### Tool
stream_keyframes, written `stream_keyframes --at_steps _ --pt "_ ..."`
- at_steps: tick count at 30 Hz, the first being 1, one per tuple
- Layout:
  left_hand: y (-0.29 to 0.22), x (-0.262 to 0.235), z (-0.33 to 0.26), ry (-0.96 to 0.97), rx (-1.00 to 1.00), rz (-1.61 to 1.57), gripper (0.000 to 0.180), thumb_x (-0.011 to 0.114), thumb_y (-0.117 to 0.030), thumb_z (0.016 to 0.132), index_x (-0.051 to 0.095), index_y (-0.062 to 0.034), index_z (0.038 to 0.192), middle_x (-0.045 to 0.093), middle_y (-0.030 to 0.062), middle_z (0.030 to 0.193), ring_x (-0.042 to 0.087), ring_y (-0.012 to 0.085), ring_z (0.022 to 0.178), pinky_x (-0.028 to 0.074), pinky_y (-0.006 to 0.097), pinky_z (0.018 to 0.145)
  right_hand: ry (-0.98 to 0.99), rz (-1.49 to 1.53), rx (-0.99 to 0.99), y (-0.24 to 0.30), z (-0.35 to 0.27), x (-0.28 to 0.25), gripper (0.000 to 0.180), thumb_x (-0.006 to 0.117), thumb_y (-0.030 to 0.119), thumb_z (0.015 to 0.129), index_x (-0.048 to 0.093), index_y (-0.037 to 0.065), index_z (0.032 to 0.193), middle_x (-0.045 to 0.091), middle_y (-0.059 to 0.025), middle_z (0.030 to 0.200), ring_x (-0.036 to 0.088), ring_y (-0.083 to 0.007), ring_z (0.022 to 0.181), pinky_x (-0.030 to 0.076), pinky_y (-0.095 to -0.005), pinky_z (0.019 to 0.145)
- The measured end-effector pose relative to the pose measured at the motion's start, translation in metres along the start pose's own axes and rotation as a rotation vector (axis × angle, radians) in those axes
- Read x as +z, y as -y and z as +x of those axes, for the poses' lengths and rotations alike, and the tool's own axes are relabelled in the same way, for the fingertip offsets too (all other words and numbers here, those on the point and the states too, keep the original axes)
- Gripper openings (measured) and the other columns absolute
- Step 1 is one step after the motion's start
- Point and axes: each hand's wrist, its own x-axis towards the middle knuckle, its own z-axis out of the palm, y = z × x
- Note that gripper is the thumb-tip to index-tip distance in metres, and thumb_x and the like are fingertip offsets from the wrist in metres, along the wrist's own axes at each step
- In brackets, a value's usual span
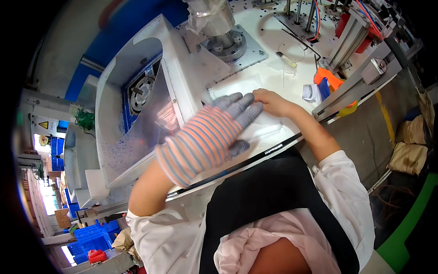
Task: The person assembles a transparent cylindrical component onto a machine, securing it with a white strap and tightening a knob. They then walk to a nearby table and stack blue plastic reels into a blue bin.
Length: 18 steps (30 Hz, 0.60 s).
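Note:
My left hand (205,134) wears a striped orange-and-grey glove (194,146) with grey fingers. Palm down over the white worktop (273,132), it has its fingers stretched out and the thumb apart. Just beyond its fingertips, my bare right hand (273,102) has its fingers curled together, close against the gloved fingertips. What those fingers pinch, if anything, is too small or hidden to make out. Under and past the hands lies a whitish flat sheet or pad (242,86), partly covered by the glove.
A white machine housing (171,91) with a clear panel stands left of my hands. Behind them rises a wrapped metal column (212,23) on a bolted plate. A knife-like tool (286,59), an orange holder (328,78) and a metal frame (351,43) are to the right.

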Motion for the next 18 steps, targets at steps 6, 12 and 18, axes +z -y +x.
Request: stream_keyframes --at_steps 6,12,18 --pt "0.0 0.022 0.028 -0.17 -0.213 0.209 0.08 0.077 -0.024 0.071 0.04 -0.0046 0.139 0.048 0.0182 0.137 0.042 0.0348 0.131 0.033 0.043 0.11 -0.072 0.628 0.155 0.059 0.006 -0.038 0.013 0.057 0.015 0.094 0.06 0.003 0.097 0.054 0.0046 0.088 0.049 -0.0068 0.088 0.041 -0.0249 0.081" --pt "0.038 -0.037 0.052 -0.265 -0.39 -0.833 0.015 0.068 -0.012 0.086 0.067 -0.0026 0.098 0.062 -0.0031 0.077 0.048 0.0062 0.065 0.04 0.023 0.055 0.009 0.854 -0.112 0.091 0.027 -0.092 0.016 0.055 0.018 0.096 0.06 0.003 0.094 0.054 0.0046 0.088 0.048 -0.0047 0.081 0.04 -0.0217 0.075" --pt "0.08 -0.056 0.064 -0.414 -0.525 -0.899 0.012 0.066 -0.009 0.088 0.066 -0.0018 0.097 0.062 -0.0022 0.081 0.051 0.0051 0.071 0.043 0.021 0.063 -0.119 1.397 -0.037 0.106 0.038 -0.101 0.086 0.022 0.075 0.089 0.045 0.003 0.13 0.06 -0.0111 0.114 0.06 -0.0227 0.101 0.049 -0.0367 0.088"
